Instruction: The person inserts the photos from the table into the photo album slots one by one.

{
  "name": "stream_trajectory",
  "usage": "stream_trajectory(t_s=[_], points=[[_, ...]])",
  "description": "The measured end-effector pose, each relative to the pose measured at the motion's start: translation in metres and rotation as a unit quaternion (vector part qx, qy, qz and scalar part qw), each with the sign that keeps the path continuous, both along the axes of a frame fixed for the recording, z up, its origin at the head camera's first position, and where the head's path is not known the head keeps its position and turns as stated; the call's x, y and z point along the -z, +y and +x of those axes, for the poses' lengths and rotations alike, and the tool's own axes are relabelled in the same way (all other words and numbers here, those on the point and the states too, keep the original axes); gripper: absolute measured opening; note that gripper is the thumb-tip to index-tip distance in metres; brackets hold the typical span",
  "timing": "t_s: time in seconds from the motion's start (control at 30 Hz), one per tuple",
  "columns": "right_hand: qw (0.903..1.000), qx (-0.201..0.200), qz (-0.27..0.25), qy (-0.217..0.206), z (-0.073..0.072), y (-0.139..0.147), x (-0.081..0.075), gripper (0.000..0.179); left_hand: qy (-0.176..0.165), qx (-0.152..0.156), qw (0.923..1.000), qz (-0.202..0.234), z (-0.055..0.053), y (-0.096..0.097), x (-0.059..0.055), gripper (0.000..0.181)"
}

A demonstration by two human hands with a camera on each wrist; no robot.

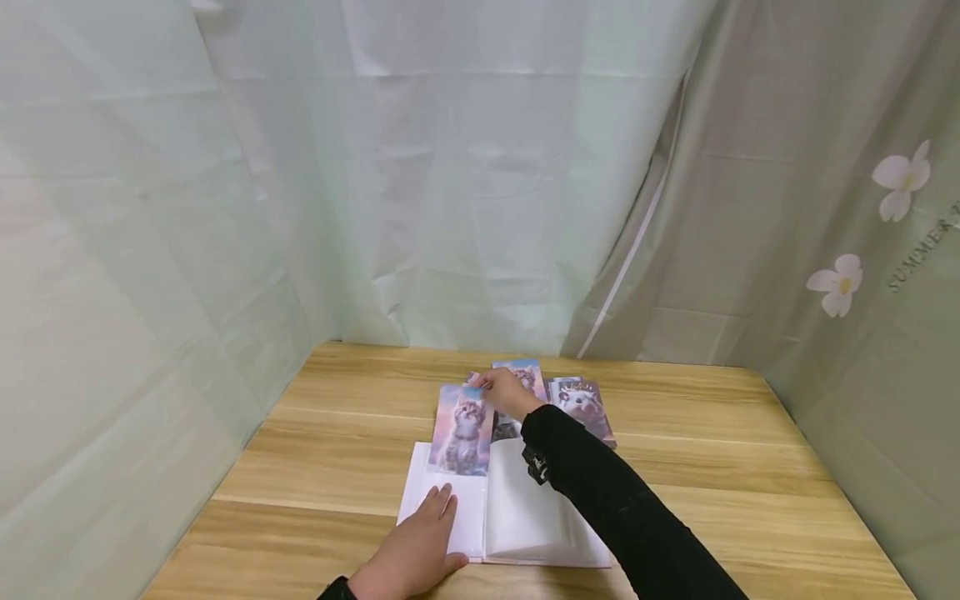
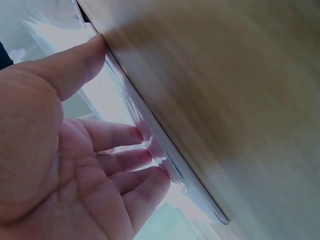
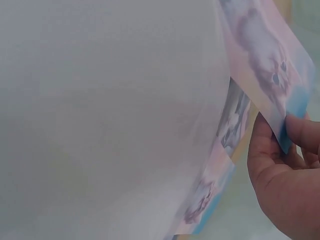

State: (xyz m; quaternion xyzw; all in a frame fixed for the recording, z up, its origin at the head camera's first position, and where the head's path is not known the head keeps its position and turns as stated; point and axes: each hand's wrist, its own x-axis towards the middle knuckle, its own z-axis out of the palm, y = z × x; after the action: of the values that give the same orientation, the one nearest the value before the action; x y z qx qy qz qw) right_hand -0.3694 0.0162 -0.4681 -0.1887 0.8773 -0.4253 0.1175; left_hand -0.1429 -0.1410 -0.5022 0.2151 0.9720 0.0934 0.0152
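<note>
An album (image 1: 527, 504) with white pages lies spread on the table. My right hand (image 1: 512, 394) pinches the top right corner of a kitten picture card (image 1: 461, 433), thumb on one side and fingers on the other, as the right wrist view shows. The card's lower part lies over the album's left page; whether it is inside a sleeve, I cannot tell. My left hand (image 1: 412, 546) rests on the lower left page with its fingers extended. In the left wrist view, the thumb (image 2: 85, 62) touches the album's edge.
Behind the album lie more picture cards: another kitten card (image 1: 525, 371), partly covered by my right hand, and a card with a crowned animal (image 1: 581, 402) to the right. The wooden table (image 1: 712, 467) meets pale curtains (image 1: 480, 208) at the back and sides.
</note>
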Motion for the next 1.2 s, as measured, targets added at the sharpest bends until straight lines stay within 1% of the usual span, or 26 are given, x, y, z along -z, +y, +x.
stream_trajectory(t_s=[0.1, 0.2, 0.4, 0.53, 0.57, 0.63, 0.77, 0.8, 0.9, 1.03, 1.2], points=[[0.9998, -0.013, 0.012, 0.005, 0.0, -0.003, 0.002, 0.021, 0.004, 0.003, 1.0, -0.004, 0.001, 0.0, -0.002, 0.078], [0.9997, -0.018, 0.018, -0.003, 0.002, -0.004, 0.002, 0.02, 0.005, 0.002, 1.0, -0.005, 0.002, 0.001, -0.004, 0.078], [0.9991, -0.021, 0.036, -0.008, 0.005, -0.006, 0.001, 0.018, 0.006, -0.001, 1.0, -0.004, 0.002, 0.001, -0.002, 0.078], [0.9983, -0.031, 0.049, -0.008, 0.006, -0.005, 0.002, 0.021, 0.001, -0.003, 1.0, 0.004, 0.002, 0.001, -0.001, 0.078], [0.998, -0.04, 0.049, 0.002, 0.006, -0.005, 0.004, 0.023, 0.0, -0.003, 1.0, 0.005, 0.002, 0.001, -0.001, 0.078], [0.9978, -0.046, 0.049, -0.001, 0.006, -0.005, 0.005, 0.024, 0.0, -0.003, 1.0, 0.007, 0.002, 0.001, -0.001, 0.078], [0.9975, -0.054, 0.043, -0.018, 0.01, -0.007, 0.005, 0.023, 0.006, 0.0, 1.0, -0.003, 0.002, 0.001, -0.001, 0.078], [0.9973, -0.048, 0.047, -0.029, 0.012, -0.008, 0.003, 0.022, 0.004, 0.0, 1.0, -0.005, 0.001, 0.001, -0.001, 0.079], [0.9966, -0.052, 0.062, -0.016, 0.016, -0.009, 0.004, 0.023, 0.001, 0.002, 1.0, -0.009, 0.001, 0.001, -0.002, 0.079], [0.9954, -0.049, 0.082, -0.001, 0.018, -0.01, 0.007, 0.026, -0.005, 0.001, 1.0, -0.004, 0.002, 0.001, -0.003, 0.079], [0.9958, -0.041, 0.081, -0.008, 0.022, -0.01, 0.008, 0.028, -0.011, -0.006, 0.9998, 0.012, 0.001, 0.002, -0.003, 0.079]])
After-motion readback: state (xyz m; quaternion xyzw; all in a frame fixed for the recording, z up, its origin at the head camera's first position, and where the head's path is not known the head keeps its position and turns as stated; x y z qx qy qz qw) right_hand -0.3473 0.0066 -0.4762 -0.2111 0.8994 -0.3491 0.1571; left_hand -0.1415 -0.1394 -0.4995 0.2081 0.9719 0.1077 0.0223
